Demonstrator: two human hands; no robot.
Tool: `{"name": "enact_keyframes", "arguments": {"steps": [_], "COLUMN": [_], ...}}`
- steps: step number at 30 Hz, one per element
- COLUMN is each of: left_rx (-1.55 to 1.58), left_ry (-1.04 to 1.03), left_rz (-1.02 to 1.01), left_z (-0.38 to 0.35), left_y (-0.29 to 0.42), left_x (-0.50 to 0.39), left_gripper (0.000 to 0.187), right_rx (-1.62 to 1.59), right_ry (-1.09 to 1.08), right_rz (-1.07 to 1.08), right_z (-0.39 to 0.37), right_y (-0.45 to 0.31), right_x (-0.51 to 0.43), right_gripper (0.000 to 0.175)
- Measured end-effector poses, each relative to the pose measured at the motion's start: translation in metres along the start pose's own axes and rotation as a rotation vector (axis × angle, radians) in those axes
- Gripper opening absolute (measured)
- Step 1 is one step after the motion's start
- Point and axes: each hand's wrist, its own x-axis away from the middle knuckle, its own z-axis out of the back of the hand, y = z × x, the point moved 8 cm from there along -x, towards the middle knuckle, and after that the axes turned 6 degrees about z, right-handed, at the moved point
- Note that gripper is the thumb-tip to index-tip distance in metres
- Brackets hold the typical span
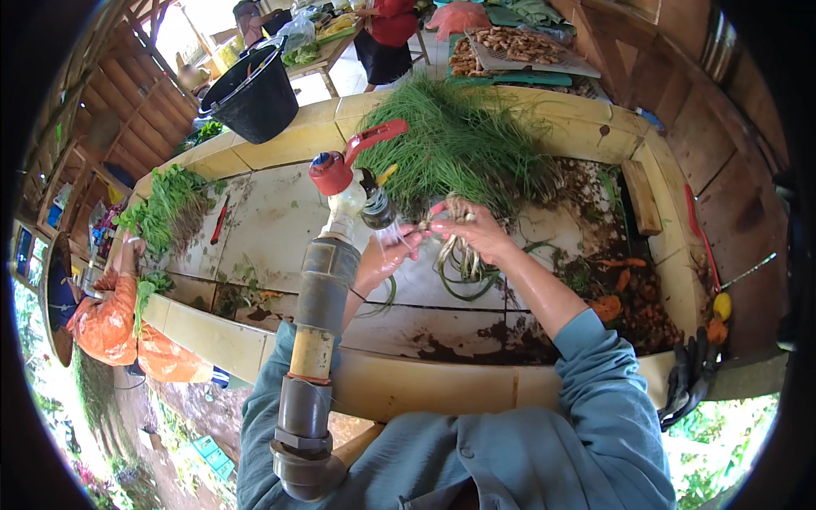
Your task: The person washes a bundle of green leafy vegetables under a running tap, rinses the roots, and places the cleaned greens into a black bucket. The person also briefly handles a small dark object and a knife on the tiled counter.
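Note:
My right hand [478,233] holds a bunch of slender allium plants by their pale bulbs [468,255], with long green leaves [468,294] looping down to the basin floor. Under the tap, the fingertips of my left hand [389,255] close on the root end of that bunch. Water runs from the dark spout [379,213] over the left fingers. The tap's red lever [376,137] and grey pipe [322,293] stand in front of my left forearm and partly hide it. Beyond both hands lies a large heap of thin green leaves [446,140] with roots towards the right.
The tiled basin [421,376] has a yellow rim. A red-handled knife [220,220] and leafy greens [169,210] lie left; a wooden block [641,197] and soil-covered roots [637,319] right. A black bucket [255,95] stands on the far rim. A person in orange [105,319] works at left.

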Motion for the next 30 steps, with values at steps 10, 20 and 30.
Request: {"name": "enact_keyframes", "arguments": {"steps": [10, 20, 30], "left_rx": [0.036, 0.188, 0.448], "left_ry": [-0.096, -0.276, -0.144], "left_rz": [0.157, 0.023, 0.189], "left_z": [-0.004, -0.024, -0.015], "left_y": [-0.010, -0.005, -0.022], "left_x": [0.006, 0.006, 0.003], "left_gripper": [0.026, 0.028, 0.020], "right_rx": [0.210, 0.176, 0.035], "right_ry": [-0.095, 0.042, -0.050], "right_rz": [-0.087, -0.218, -0.159], "right_z": [-0.015, -0.005, -0.006], "right_y": [0.010, 0.031, 0.016], "right_x": [0.005, 0.005, 0.005], "right_gripper": [0.022, 0.031, 0.034]}}
